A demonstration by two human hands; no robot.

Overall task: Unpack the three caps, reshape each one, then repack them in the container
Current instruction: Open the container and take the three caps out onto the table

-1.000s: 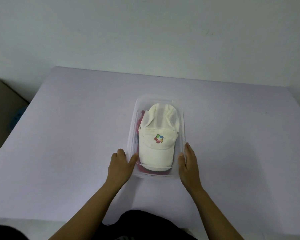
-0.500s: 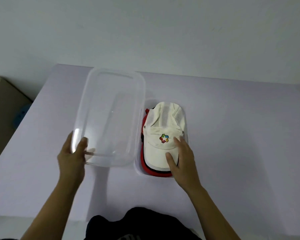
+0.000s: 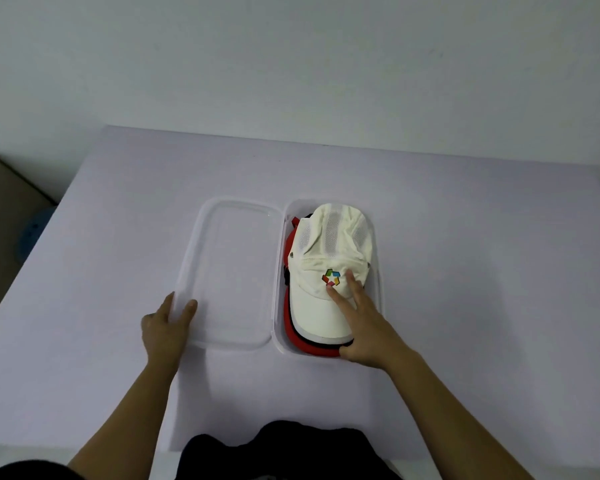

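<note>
Left hand pinches the near corner of the lid on the desk mid-frame, right hand lies flat-fingered on the white cap topping the red cap in the container just right of it, so I'd hook the brim and lift just 1.

Plenty of room out wide
Bare table right of the right hand; leftward, the container and flat lid sit in the way.
</note>
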